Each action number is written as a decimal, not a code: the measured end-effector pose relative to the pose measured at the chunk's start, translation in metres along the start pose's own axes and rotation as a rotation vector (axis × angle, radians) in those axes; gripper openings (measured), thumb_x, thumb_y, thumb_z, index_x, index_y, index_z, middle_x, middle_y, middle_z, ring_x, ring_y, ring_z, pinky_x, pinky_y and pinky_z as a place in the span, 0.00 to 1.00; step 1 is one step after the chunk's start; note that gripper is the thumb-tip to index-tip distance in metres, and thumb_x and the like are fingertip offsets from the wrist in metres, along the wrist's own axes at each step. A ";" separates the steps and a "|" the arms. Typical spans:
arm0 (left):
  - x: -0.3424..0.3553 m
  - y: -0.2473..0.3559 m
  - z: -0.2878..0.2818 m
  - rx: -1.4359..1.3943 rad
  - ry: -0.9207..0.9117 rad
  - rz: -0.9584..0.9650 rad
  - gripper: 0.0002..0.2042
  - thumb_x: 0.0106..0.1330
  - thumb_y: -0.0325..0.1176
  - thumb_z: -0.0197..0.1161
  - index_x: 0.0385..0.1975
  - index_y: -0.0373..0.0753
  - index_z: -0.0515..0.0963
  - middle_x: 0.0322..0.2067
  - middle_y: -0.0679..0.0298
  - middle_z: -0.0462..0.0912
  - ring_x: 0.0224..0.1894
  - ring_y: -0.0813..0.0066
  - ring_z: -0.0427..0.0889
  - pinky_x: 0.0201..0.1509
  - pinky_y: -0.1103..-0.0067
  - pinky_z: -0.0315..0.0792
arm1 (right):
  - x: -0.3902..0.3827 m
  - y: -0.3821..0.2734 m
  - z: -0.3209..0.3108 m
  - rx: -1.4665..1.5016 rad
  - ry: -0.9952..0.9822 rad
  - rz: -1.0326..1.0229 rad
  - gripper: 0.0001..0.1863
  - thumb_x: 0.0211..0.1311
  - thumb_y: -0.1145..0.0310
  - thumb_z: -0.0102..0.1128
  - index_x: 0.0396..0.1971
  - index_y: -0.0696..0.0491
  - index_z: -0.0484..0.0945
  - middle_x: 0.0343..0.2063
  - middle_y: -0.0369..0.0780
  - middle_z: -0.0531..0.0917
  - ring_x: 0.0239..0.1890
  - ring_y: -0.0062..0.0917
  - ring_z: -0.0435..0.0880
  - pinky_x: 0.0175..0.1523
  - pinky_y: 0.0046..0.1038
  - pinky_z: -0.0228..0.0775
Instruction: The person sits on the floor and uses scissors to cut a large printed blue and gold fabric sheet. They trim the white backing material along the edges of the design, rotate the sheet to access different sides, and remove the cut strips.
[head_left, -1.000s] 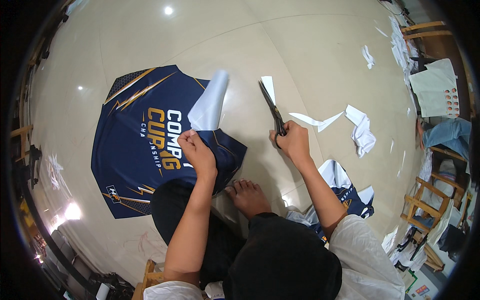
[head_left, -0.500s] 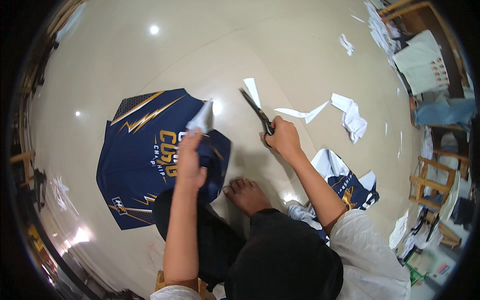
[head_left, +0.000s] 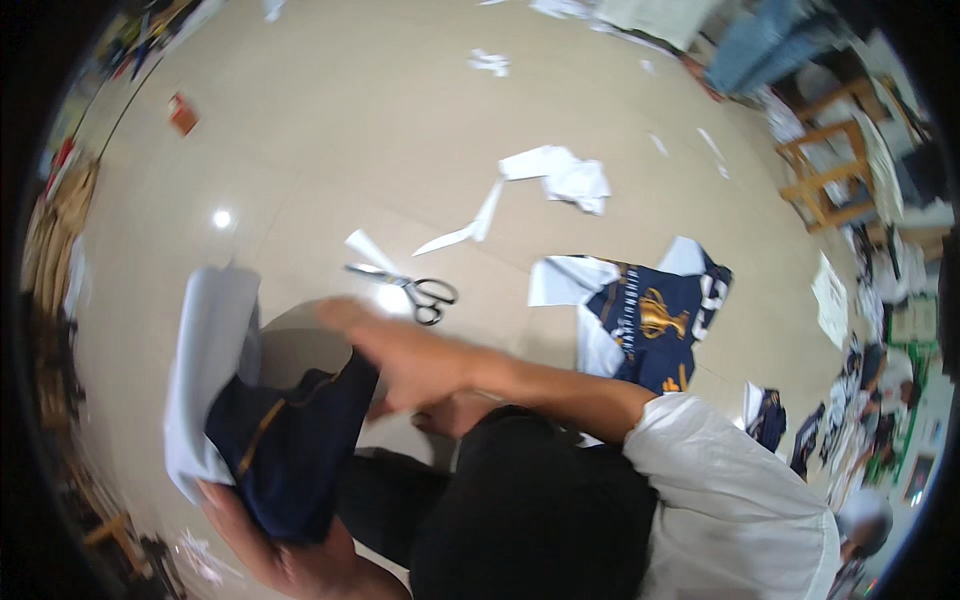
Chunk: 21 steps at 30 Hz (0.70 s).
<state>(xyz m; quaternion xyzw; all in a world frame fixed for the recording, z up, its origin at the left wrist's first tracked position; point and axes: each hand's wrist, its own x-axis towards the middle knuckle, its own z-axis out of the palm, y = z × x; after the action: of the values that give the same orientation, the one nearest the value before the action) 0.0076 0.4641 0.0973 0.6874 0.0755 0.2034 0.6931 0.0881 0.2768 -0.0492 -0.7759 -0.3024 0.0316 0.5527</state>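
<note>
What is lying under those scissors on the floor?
Only the pale glossy floor shows under the scissors, which lie flat with no hand on them. A white scrap lies close beside the blade tips; whether it reaches under them cannot be told.

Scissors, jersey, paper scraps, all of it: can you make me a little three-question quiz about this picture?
1. True or false: the scissors are in a hand.
2. Which hand grips the navy jersey from below? A) left hand B) right hand
3. Fill in: the white paper scraps lie on the ____.

Key
1. False; they lie on the floor, beyond the right hand.
2. A; the right hand reaches across to the jersey's top edge.
3. Floor.
</note>
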 end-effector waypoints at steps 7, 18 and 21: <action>0.011 -0.014 -0.026 0.118 0.016 0.194 0.35 0.78 0.54 0.56 0.64 0.21 0.73 0.61 0.38 0.80 0.61 0.46 0.84 0.66 0.57 0.81 | 0.013 -0.071 -0.014 0.565 -0.030 -0.217 0.33 0.57 0.76 0.75 0.64 0.62 0.75 0.44 0.48 0.89 0.56 0.30 0.87 0.62 0.29 0.76; -0.008 -0.021 0.122 -0.279 -0.463 0.030 0.29 0.75 0.35 0.60 0.73 0.30 0.68 0.68 0.47 0.75 0.66 0.56 0.81 0.69 0.66 0.76 | -0.039 -0.106 -0.100 0.945 0.422 -0.027 0.42 0.65 0.82 0.71 0.77 0.55 0.64 0.67 0.40 0.75 0.70 0.24 0.74 0.75 0.28 0.66; -0.009 -0.037 0.114 -0.256 -0.654 -0.080 0.30 0.75 0.30 0.61 0.75 0.32 0.66 0.70 0.49 0.73 0.67 0.58 0.80 0.70 0.68 0.75 | -0.073 -0.084 -0.135 0.361 0.425 0.126 0.47 0.61 0.75 0.74 0.78 0.56 0.59 0.69 0.47 0.74 0.71 0.31 0.73 0.74 0.34 0.67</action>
<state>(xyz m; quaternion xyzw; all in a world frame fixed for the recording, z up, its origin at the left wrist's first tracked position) 0.0498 0.3568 0.0642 0.6204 -0.1498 -0.0470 0.7684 0.0439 0.1437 0.0560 -0.6716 -0.1203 -0.0440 0.7298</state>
